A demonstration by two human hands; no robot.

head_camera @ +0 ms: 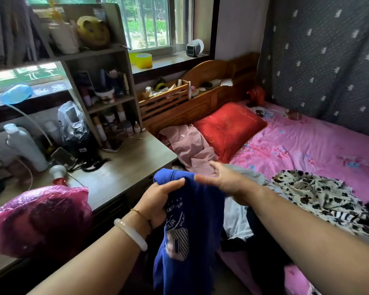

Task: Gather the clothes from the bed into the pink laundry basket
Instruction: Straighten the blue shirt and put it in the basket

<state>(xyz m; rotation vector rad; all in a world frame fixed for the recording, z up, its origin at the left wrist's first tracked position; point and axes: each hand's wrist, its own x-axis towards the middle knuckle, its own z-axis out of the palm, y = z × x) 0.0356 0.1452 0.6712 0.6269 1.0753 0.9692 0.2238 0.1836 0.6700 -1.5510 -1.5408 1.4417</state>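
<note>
My left hand (158, 199) grips the top of a blue garment with a crest print (185, 231), which hangs down between the desk and the bed. My right hand (224, 179) is beside it with thumb and forefinger straight, the forefinger touching the blue cloth; its lower fingers are hidden. On the bed's pink sheet (307, 145) lie a pale pink shirt (188, 145), a light grey garment (237, 220), a black-and-white flowered garment (320, 194) and a dark garment (264, 248). No pink laundry basket shows.
A red pillow (228, 126) lies at the wooden headboard (211, 81). Left of the bed stands a desk (126, 165) with a cluttered shelf, bottles and a pink plastic bag (38, 220) over something dark. A dark patterned curtain (328, 60) hangs behind the bed.
</note>
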